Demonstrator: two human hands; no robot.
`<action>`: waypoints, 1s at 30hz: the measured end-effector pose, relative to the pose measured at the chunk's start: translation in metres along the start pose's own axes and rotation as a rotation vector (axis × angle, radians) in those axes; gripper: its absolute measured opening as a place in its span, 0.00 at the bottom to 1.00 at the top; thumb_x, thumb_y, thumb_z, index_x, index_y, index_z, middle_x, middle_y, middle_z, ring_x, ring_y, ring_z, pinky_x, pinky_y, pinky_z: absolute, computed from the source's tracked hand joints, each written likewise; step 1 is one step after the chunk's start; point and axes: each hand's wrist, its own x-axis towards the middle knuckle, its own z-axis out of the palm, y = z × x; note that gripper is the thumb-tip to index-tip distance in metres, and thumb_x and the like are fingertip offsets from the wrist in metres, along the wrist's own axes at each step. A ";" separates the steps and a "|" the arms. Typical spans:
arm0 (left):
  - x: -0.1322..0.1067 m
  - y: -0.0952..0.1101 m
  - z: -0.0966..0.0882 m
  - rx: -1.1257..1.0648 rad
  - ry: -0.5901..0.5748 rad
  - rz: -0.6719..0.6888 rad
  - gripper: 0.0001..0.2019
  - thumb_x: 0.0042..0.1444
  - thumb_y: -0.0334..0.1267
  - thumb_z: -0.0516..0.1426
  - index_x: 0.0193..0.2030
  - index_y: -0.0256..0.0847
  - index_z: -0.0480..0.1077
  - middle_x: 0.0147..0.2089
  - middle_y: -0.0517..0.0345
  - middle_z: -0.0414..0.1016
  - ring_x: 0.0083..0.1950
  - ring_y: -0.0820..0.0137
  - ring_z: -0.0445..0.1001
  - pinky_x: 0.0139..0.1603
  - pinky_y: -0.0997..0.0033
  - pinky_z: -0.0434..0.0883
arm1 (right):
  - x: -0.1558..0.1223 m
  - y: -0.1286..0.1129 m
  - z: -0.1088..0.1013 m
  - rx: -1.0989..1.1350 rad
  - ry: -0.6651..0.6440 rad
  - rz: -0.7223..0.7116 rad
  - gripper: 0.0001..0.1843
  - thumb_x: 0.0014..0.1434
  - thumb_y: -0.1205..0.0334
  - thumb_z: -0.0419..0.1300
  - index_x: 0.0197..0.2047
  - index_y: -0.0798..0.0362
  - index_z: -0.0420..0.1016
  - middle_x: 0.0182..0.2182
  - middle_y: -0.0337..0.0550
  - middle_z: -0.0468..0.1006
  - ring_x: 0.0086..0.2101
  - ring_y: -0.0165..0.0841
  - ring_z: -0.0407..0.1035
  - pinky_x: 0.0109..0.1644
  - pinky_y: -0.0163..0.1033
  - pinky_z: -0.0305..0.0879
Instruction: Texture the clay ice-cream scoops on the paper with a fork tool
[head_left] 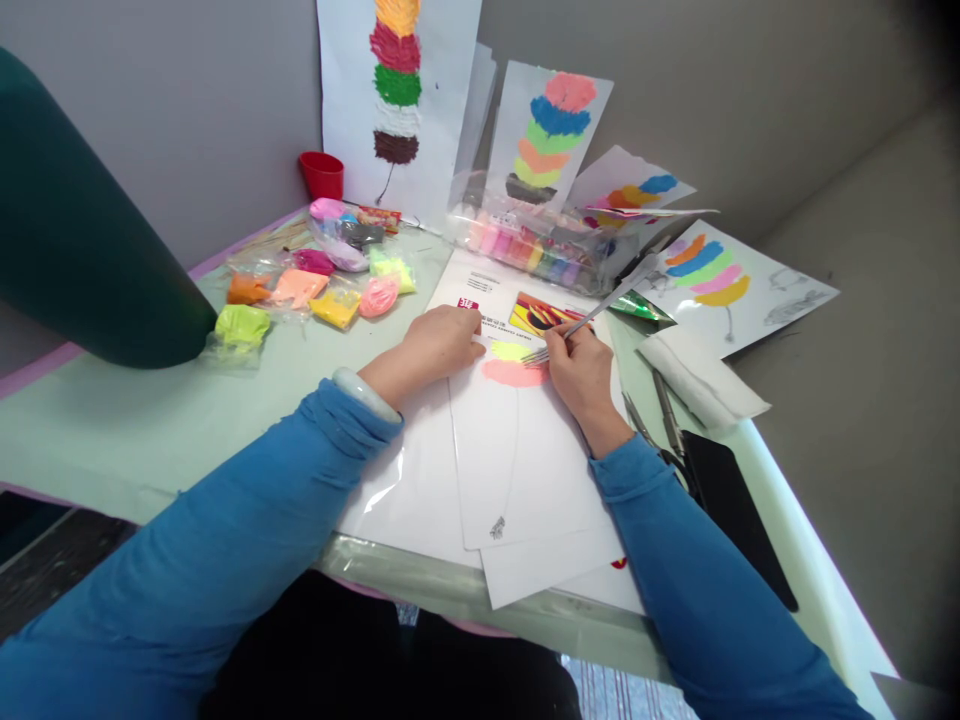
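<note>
A silver fork (pixel 609 306) is gripped in my right hand (pixel 582 372), handle slanting up to the right. Its tines rest at the right side of a flattened yellow clay patch (pixel 510 351). Directly below the yellow lies a flattened pink clay patch (pixel 511 374). Both patches sit on a white paper sheet (pixel 487 450) bearing a thin pencil line and a small sketch near its lower edge. My left hand (pixel 442 340) lies on the sheet's upper left part, thumb apart from the bent fingers, holding nothing visible.
Bagged coloured clay (pixel 335 305) lies at the left, near a red cup (pixel 322 176) and a dark green cylinder (pixel 90 220). A clear clay box (pixel 532 250) and finished pictures (pixel 551 130) stand behind. Rightward are a folded tissue (pixel 701 375), scissors (pixel 679 465) and a black phone-like slab (pixel 739 515).
</note>
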 end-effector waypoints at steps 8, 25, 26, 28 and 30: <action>0.000 0.000 0.000 -0.008 -0.004 0.005 0.15 0.54 0.41 0.51 0.46 0.39 0.70 0.45 0.47 0.74 0.45 0.61 0.71 0.39 0.67 0.65 | 0.002 0.008 0.002 -0.038 0.035 0.011 0.16 0.56 0.57 0.48 0.36 0.56 0.74 0.27 0.48 0.77 0.29 0.39 0.69 0.36 0.43 0.61; 0.001 -0.001 0.001 0.003 0.019 0.020 0.15 0.53 0.41 0.51 0.45 0.39 0.70 0.43 0.49 0.75 0.44 0.63 0.72 0.37 0.69 0.64 | 0.000 0.002 0.001 0.017 0.001 -0.023 0.14 0.56 0.57 0.50 0.33 0.56 0.74 0.25 0.45 0.75 0.25 0.35 0.65 0.32 0.40 0.59; 0.001 -0.002 0.001 -0.002 0.019 0.020 0.15 0.54 0.41 0.51 0.45 0.39 0.70 0.43 0.49 0.75 0.44 0.62 0.72 0.38 0.68 0.65 | 0.000 0.002 0.001 0.018 0.001 -0.024 0.14 0.56 0.57 0.50 0.33 0.56 0.74 0.25 0.45 0.75 0.25 0.34 0.65 0.32 0.40 0.59; 0.001 -0.002 0.001 -0.008 0.015 0.015 0.15 0.54 0.40 0.52 0.45 0.39 0.70 0.43 0.48 0.75 0.44 0.62 0.71 0.38 0.68 0.65 | 0.000 0.002 0.001 0.022 0.001 -0.027 0.14 0.56 0.57 0.50 0.33 0.55 0.74 0.25 0.44 0.75 0.25 0.34 0.65 0.32 0.40 0.59; 0.001 -0.002 0.001 -0.006 0.010 0.010 0.15 0.54 0.41 0.52 0.46 0.39 0.70 0.43 0.49 0.75 0.45 0.62 0.71 0.38 0.68 0.65 | 0.000 0.002 0.001 0.026 0.004 -0.025 0.14 0.56 0.57 0.50 0.33 0.55 0.73 0.25 0.44 0.75 0.25 0.34 0.65 0.32 0.40 0.59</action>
